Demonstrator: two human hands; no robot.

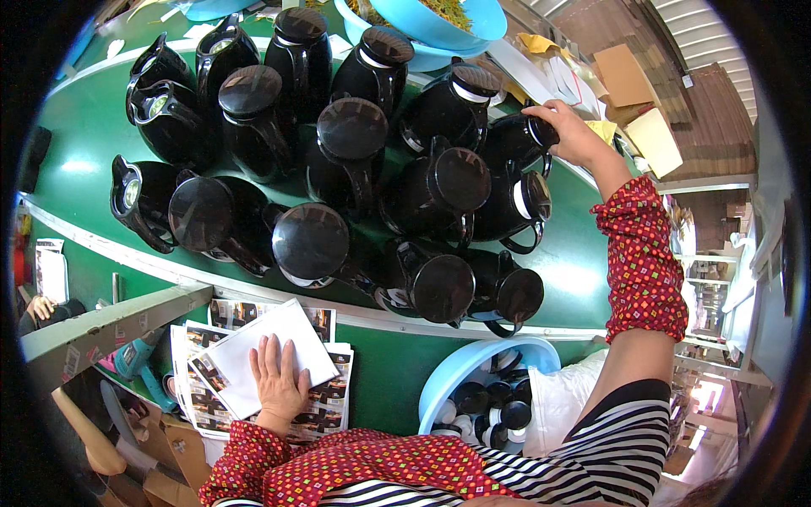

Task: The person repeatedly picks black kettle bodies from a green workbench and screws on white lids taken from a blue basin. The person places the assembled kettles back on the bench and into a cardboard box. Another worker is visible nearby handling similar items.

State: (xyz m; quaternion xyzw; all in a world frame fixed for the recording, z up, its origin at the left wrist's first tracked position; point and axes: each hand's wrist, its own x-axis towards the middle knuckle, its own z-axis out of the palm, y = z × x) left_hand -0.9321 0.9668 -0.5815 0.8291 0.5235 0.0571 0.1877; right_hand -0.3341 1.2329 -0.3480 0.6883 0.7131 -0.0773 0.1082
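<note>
My left hand (pixel 280 382) lies flat, fingers stretched, on a white sheet (pixel 274 336) that rests over stacks of printed sheets (pixel 328 416). My right arm reaches out to the far right of the green table. There my right hand (pixel 573 135) is closed round the top of a black jug (pixel 512 140), fingers over its dark lid. Just nearer stands another lidded black jug (pixel 513 205) with a white neck. Several more glossy black jugs crowd the table, most with round lids; an uncovered one (pixel 142 196) stands at the left.
A light blue basin (pixel 439 384) of black and white lids sits at the near edge, beside a white bag (pixel 564 397). More blue basins (pixel 460 29) stand at the back. A metal rail (pixel 114 331) juts in at the left, past which another person's hand (pixel 39 309) shows. Cardboard (pixel 629 74) lies far right.
</note>
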